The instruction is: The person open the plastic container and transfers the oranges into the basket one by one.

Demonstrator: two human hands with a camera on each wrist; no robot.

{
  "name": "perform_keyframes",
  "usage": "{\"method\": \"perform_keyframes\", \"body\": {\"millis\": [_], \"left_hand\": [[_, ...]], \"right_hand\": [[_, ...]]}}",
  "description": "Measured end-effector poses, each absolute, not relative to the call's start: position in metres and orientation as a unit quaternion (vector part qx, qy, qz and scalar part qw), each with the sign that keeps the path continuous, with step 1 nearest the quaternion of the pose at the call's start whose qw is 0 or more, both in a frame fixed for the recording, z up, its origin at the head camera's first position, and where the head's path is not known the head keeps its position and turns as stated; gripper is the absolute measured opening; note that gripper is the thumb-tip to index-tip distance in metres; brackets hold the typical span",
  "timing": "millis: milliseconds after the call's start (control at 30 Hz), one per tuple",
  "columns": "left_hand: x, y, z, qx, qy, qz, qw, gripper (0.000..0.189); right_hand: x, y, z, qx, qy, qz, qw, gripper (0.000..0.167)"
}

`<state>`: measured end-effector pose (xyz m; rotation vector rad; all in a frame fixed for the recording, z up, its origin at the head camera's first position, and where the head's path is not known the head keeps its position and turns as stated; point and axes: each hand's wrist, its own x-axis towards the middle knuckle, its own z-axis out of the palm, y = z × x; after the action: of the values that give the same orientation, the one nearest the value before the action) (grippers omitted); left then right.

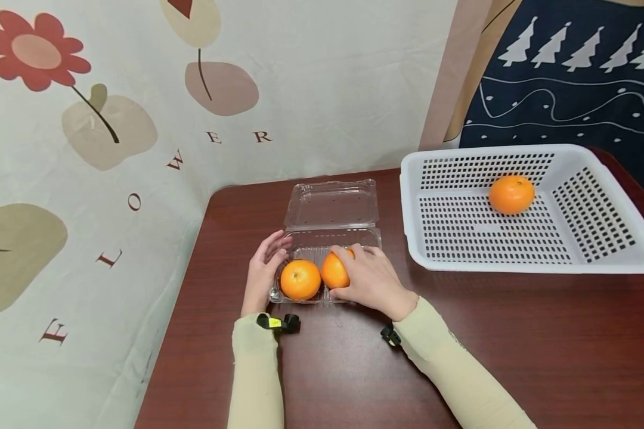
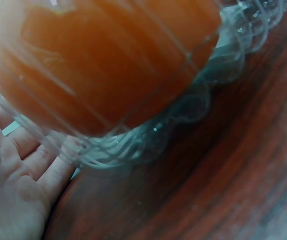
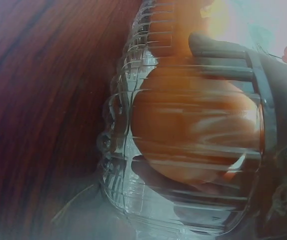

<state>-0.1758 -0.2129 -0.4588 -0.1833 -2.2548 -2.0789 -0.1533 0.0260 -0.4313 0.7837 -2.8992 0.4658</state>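
Note:
A clear plastic clamshell box (image 1: 330, 238) stands with its lid (image 1: 333, 204) tipped back toward the wall. One orange (image 1: 300, 279) sits in the box's left part. My right hand (image 1: 372, 277) grips a second orange (image 1: 335, 271) in the right part, fingers over its far side and thumb at the near side. Through the ribbed wall, the right wrist view shows this orange (image 3: 183, 125) inside the box. My left hand (image 1: 263, 268) is at the box's left side, fingers extended along it. In the left wrist view its fingers (image 2: 38, 160) lie against the clear wall.
A white perforated basket (image 1: 515, 267) stands at the right back of the dark red-brown table (image 1: 333, 369), with one orange (image 1: 511, 195) inside. A flower-print cloth (image 1: 322, 89) hangs behind the table and along its left. A navy tree-patterned cloth (image 1: 558, 101) hangs behind the basket.

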Motion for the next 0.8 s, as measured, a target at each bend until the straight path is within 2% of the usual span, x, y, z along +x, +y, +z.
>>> {"method": "perform_keyframes", "body": {"millis": [433,800], "left_hand": [[-0.173,-0.209,-0.450,-0.057,-0.729,-0.681,0.037,0.042],[-0.182,-0.216,-0.470,-0.055,-0.730,-0.680,0.044,0.041]], "right_hand": [[-0.154,0.026,-0.432,0.260,-0.950,0.162,0.069,0.085],[-0.153,0.027,-0.433,0.259,-0.948,0.171,0.072,0.083]]}}
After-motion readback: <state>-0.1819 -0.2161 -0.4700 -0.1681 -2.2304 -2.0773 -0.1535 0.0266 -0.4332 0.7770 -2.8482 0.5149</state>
